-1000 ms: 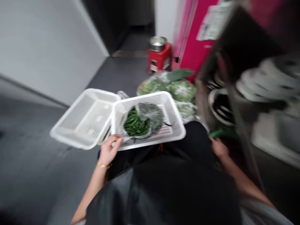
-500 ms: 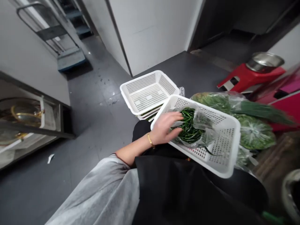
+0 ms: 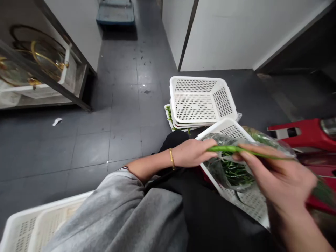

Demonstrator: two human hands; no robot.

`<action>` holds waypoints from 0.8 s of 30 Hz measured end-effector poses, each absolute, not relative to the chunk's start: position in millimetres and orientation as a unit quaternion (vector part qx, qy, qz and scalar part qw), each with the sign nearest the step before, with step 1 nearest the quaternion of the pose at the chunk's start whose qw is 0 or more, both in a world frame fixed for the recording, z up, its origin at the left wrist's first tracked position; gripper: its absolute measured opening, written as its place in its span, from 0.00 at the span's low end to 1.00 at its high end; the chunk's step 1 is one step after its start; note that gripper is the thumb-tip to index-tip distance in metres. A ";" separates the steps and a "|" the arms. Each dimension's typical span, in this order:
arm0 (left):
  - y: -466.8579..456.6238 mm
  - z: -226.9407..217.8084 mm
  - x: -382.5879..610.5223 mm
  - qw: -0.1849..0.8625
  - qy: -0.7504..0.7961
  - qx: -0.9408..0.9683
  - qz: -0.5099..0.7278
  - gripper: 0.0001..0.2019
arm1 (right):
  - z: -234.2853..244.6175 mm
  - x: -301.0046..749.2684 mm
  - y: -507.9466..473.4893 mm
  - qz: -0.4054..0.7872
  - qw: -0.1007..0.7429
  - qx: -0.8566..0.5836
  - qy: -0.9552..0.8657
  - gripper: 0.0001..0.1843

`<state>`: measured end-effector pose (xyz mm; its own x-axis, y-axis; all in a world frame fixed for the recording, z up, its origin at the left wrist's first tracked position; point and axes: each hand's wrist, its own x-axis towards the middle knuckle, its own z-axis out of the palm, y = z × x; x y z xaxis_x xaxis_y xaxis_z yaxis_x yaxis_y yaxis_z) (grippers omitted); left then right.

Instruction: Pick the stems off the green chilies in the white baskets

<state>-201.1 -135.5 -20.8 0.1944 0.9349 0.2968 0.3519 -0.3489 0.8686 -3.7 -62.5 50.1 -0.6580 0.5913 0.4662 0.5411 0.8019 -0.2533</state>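
A long, bright green chili pepper (image 3: 226,148) stretches between my two hands. My left hand (image 3: 193,153), with a gold bracelet at the wrist, pinches its left end. On the other side my right hand (image 3: 282,178) grips it between thumb and fingers, and a thin part runs on along those fingers. Just below lies an open clear plastic bag (image 3: 214,167) of dark green chili peppers (image 3: 236,173). The bag rests in a white perforated basket (image 3: 258,203) at my lap, partly hidden by my right hand.
Ahead stand stacked white baskets (image 3: 203,79), with green peppers showing underneath. Another white basket (image 3: 22,224) is at lower left. To the right are a red stool (image 3: 299,131) and bagged greens (image 3: 252,134). A metal shelf (image 3: 86,84) stands left; a blue trolley (image 3: 115,14) is farther off.
My left hand has come up out of the pepper bag. My right hand has entered view, and a green chili pepper is now held between both. The view has swung left.
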 end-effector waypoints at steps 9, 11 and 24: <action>-139.0 -54.0 -264.0 0.769 0.250 0.282 0.516 0.16 | 3.9 -97.6 11.0 -0.071 0.229 -0.244 -0.940 0.11; -145.1 -59.6 -278.7 0.761 0.266 0.248 0.537 0.15 | 0.4 -96.0 18.7 -0.092 0.223 -0.268 -0.933 0.11; -113.4 -306.6 -367.3 0.439 0.560 -0.216 0.669 0.11 | 3.1 -4.5 -14.1 -0.012 0.156 -0.256 -0.954 0.07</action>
